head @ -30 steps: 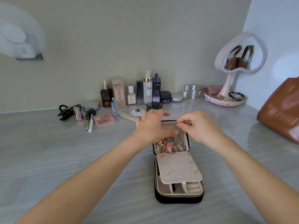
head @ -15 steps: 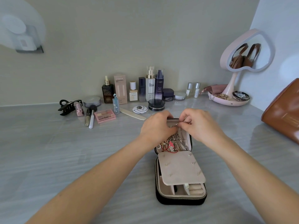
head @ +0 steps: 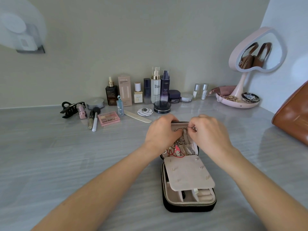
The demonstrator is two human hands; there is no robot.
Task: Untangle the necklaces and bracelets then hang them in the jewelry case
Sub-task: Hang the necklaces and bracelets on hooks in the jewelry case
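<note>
A black zip jewelry case [head: 188, 206] lies open on the grey table, its pink lid half lying flat on the far side. Silver chains [head: 185, 145] hang down the lid, with a pink character charm on a red cord [head: 177, 151] below them. My left hand [head: 162, 133] and my right hand [head: 209, 132] meet at the lid's top edge. Both pinch a silver chain there. A beige earring flap [head: 188, 173] covers part of the case's lower compartments.
Cosmetic bottles [head: 155, 87], a black jar [head: 162, 106], a nail file [head: 137, 116], a pink palette [head: 109, 118], brushes and a black hair claw [head: 71, 108] line the back. A heart mirror with a jewelry tray [head: 236, 103] stands at right, a brown bag [head: 293, 117] beyond.
Both hands have closed in on the lid's top edge, fingers curling tighter on the chain. The camera has tilted down slightly.
</note>
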